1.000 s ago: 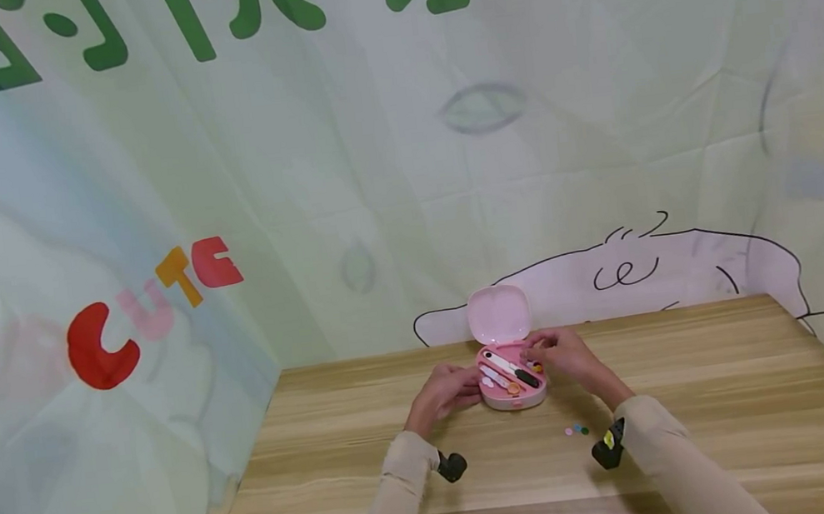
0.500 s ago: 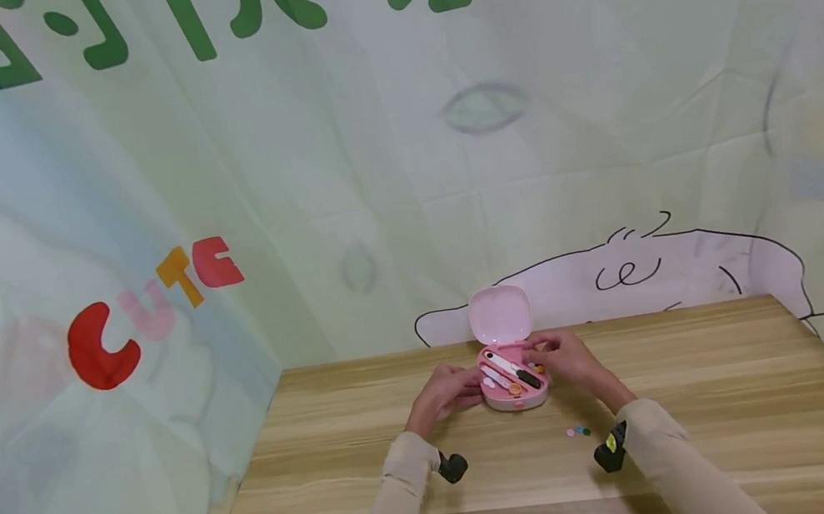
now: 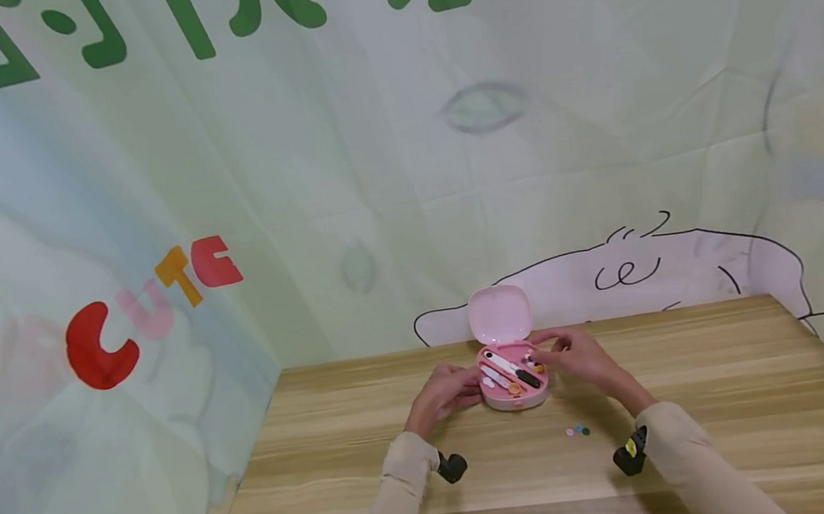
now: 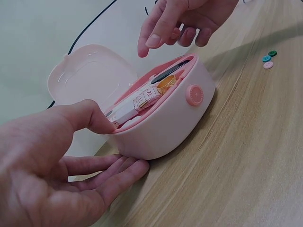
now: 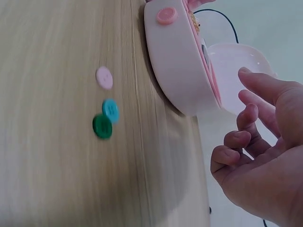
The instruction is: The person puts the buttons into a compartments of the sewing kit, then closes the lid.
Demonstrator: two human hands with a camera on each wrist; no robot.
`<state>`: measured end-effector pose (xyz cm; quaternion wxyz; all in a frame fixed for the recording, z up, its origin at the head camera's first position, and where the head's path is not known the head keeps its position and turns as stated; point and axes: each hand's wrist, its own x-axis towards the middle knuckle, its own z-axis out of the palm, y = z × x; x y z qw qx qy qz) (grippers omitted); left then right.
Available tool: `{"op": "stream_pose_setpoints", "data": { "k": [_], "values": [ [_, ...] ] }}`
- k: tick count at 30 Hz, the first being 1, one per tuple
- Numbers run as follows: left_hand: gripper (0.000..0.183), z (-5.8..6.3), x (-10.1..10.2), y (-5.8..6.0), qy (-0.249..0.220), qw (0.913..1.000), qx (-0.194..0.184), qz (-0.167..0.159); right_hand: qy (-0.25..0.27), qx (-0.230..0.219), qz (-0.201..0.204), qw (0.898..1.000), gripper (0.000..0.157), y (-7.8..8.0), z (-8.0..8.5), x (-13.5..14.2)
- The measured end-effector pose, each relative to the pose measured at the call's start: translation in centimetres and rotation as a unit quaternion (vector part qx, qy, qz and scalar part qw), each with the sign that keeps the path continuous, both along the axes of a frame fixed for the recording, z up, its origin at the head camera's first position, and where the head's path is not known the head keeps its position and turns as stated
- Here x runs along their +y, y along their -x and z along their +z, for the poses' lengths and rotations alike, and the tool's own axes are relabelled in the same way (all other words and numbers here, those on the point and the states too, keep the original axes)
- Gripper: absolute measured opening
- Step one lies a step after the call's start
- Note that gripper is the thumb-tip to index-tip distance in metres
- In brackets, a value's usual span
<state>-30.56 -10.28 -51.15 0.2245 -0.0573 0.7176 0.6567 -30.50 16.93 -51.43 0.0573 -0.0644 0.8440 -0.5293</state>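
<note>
A pink sewing box (image 4: 165,135) stands on the wooden table with its lid (image 3: 499,313) raised. My left hand (image 4: 52,161) holds its left side, thumb over the rim and fingers low against the wall. Inside lie a folded tape measure (image 4: 146,98), a gold ring-like piece (image 4: 166,85) and a slim black-ended tool (image 4: 173,71). My right hand (image 5: 265,156) hovers by the box's right side, fingers loosely bent, nothing visible between them. On the table in front are a pink button (image 5: 104,78), a blue button (image 5: 110,110) and a green button (image 5: 102,126).
A printed cloth backdrop (image 3: 373,169) hangs right behind the table's (image 3: 328,467) back edge, close to the raised lid. Black wrist cameras sit at both cuffs, the right camera (image 3: 630,453) to the right of the buttons.
My right hand has drawn back to the right from the box's right compartment, uncovering small things there. The left hand and the box have stayed put.
</note>
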Motion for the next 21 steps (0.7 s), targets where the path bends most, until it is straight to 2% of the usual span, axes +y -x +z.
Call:
{"op": "stream_pose_setpoints", "data": {
  "k": [5, 11, 21],
  "values": [
    [0.025, -0.1, 0.0, 0.1, -0.001, 1.0000, -0.007, 0.001, -0.018, 0.036, 0.028, 0.999, 0.030, -0.5, 0.3, 1.1],
    [0.027, 0.0, -0.1, 0.1, 0.007, 0.9999, -0.006, 0.004, -0.043, 0.046, 0.040, 0.997, 0.028, -1.6, 0.8, 1.9],
    [0.027, 0.1, 0.0, 0.0, -0.001, 1.0000, -0.002, 0.006, -0.076, 0.072, 0.103, 0.989, 0.026, -4.4, 0.0, 3.5]
  ]
}}
